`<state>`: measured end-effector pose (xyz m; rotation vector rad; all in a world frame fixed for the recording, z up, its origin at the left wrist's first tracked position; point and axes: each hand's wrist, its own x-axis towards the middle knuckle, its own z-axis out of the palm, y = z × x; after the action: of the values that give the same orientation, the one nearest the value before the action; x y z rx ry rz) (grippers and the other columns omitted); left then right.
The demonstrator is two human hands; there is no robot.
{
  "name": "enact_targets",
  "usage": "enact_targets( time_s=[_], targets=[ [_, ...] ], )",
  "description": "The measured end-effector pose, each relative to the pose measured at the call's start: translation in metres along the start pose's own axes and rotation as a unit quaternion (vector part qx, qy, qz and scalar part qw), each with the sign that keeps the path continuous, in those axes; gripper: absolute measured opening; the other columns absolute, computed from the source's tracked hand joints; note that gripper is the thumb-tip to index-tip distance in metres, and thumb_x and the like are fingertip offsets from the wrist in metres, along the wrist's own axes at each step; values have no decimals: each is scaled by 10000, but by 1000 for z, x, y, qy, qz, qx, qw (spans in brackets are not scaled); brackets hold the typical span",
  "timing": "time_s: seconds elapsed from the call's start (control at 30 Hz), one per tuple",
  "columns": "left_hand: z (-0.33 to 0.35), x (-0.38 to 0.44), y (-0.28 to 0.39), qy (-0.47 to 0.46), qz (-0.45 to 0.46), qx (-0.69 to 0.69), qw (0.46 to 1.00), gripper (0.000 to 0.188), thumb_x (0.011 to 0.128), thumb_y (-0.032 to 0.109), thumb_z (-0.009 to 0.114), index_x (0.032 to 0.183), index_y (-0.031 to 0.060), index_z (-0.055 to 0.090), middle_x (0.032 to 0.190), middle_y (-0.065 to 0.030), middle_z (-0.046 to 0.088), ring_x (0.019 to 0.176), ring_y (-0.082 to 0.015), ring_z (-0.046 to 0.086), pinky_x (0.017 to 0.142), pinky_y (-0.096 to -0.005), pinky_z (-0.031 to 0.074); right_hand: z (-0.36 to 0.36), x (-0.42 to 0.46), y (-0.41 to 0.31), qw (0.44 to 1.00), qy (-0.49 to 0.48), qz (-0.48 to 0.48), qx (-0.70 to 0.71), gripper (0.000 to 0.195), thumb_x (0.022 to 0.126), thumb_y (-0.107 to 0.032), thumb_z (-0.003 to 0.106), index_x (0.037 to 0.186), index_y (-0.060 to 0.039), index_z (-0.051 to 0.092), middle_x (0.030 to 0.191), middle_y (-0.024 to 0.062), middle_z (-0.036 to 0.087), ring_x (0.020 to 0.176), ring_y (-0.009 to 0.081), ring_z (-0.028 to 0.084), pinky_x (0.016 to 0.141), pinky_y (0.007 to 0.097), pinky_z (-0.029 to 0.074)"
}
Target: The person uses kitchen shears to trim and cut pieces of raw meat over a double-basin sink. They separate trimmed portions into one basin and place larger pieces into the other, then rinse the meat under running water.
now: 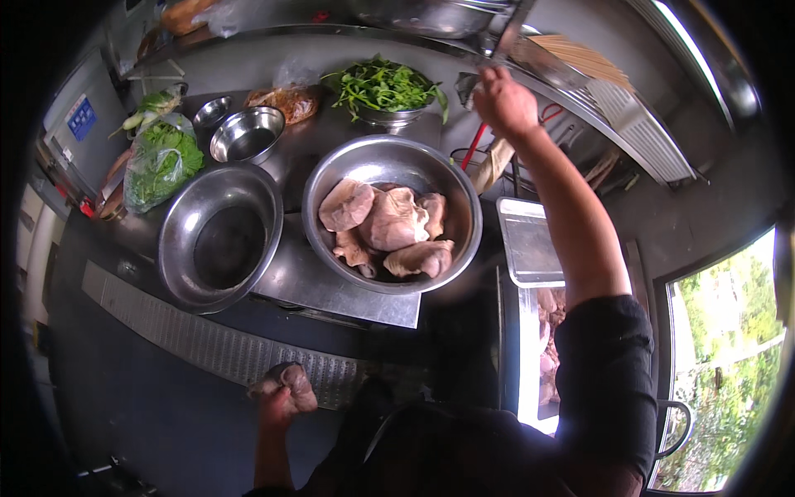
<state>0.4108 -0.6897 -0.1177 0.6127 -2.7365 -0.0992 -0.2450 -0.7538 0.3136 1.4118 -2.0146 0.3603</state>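
Low in front of me, to the left, my left hand [277, 404] grips a piece of raw meat [299, 386]. My right arm reaches far forward, and my right hand [508, 104] is closed by the shelf edge at the upper right. A long flat metal blade, apparently a knife [514, 31], rises from that fist; its handle is hidden. Between the hands stands a large steel bowl [392, 146] with several pieces of pale, skin-on raw meat [397, 218] inside. Left of it is a second large steel bowl [227, 245] with nothing visible in it.
Leafy greens [388, 87] fill a bowl at the back. Smaller steel bowls [247, 133], bagged greens [164, 158] and a bagged brown food [286, 104] are at left. A metal tray [533, 242] partly covers a container of meat [548, 348] at right. A shelf [590, 93] overhangs.
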Motion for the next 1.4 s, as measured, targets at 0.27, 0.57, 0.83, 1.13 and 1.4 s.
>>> enact_targets(
  time_s=[0.27,0.57,0.83,1.13,1.4],
  targets=[
    [-38,-49,36,81,-536,-715,441,393,900,123,599,1278,17,564,1194,-104,609,1048,-226,625,874,-361,539,83,114,38,979,-109,138,-107,409,970,-276,455,1339,-99,452,1385,245,491,1177,418,595,969,510,496],
    [-66,-15,51,-36,-607,-627,486,477,846,121,660,1285,-25,547,1176,-81,612,1083,-199,602,948,-349,481,84,100,39,984,-14,12,-177,203,991,-259,464,1148,-145,527,1061,237,598,960,441,659,784,511,541],
    [-76,72,89,-103,-432,-743,501,448,853,41,571,1294,-32,550,1196,-96,624,1101,-208,611,947,-352,491,-88,-62,-19,999,-35,2,-42,210,940,-250,598,1062,-93,532,884,173,624,841,385,676,687,461,533],
    [-45,194,269,-281,-248,-861,344,464,1020,572,391,868,178,585,526,62,485,356,-59,432,297,-201,294,-284,-464,22,633,-5,440,637,138,1020,-183,505,1093,-68,483,764,95,607,543,144,567,507,248,484],
    [-82,228,538,-435,-197,-870,119,724,987,648,352,1394,56,439,937,-150,666,447,-148,517,373,-253,458,-425,-747,-26,505,139,623,581,403,1025,-298,543,1306,-20,470,823,76,588,632,151,580,589,306,509]
  ],
)
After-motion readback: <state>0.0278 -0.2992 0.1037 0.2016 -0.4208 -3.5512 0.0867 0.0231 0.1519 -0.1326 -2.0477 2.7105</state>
